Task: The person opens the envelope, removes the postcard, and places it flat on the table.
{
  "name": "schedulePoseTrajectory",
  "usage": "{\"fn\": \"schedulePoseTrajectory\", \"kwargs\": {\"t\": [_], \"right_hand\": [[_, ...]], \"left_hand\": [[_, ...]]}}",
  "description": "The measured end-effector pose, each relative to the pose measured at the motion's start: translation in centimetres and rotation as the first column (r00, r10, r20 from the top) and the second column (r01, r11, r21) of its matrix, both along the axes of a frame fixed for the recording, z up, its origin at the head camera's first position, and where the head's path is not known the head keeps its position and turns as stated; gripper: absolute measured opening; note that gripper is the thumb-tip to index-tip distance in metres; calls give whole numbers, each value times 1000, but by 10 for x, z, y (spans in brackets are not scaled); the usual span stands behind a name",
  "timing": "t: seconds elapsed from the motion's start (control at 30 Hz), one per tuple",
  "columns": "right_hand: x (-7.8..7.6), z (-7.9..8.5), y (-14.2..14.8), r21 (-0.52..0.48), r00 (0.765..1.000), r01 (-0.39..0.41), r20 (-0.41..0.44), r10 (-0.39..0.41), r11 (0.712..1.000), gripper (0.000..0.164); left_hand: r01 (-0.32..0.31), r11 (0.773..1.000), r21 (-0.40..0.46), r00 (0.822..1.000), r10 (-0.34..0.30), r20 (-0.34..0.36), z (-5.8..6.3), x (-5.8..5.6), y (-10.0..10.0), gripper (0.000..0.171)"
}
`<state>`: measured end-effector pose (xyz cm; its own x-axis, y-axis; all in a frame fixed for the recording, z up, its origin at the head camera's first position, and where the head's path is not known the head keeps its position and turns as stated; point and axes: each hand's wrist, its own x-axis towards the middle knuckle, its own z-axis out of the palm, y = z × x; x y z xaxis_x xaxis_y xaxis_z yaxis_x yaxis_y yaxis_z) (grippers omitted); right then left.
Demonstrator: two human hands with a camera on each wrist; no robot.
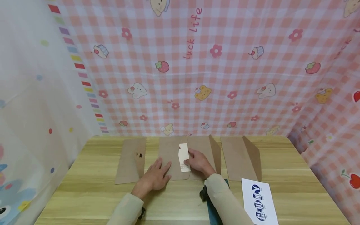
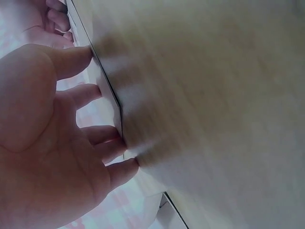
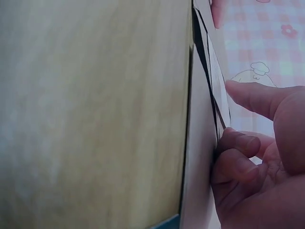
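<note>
Two kraft-brown envelopes lie side by side in the middle of the wooden table: a left one and a right one whose flap opens to the right. A narrow cream card with small print lies over the place where they meet. My right hand pinches the card's right edge, thumb on top and fingers curled beside it. In the right wrist view the thumb meets the card's edge. My left hand rests with spread fingers on the left envelope's lower left edge; its fingertips touch the paper.
At far left lies a brown envelope with a small dark mark on its flap. Another envelope, flap open, lies to the right. A white sheet with blue lettering is at front right. A dark teal item sits under my right forearm.
</note>
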<state>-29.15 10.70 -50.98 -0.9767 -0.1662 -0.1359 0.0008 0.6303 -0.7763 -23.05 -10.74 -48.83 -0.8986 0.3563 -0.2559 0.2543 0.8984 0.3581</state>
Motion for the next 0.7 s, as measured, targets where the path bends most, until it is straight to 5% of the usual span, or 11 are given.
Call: {"fn": "schedulePoseTrajectory", "kwargs": {"t": [0.4,0.7], "right_hand": [[0,0,-2,-63,1000,-25,-18,24,998,66],[1,9,3,-236,987,35,163,4,971,65]], "left_hand": [[-1,1000,4,1000,1,-12,-3,1,-1,57],[0,1000,14,1000,1,-14,0,1,-1,56]]}}
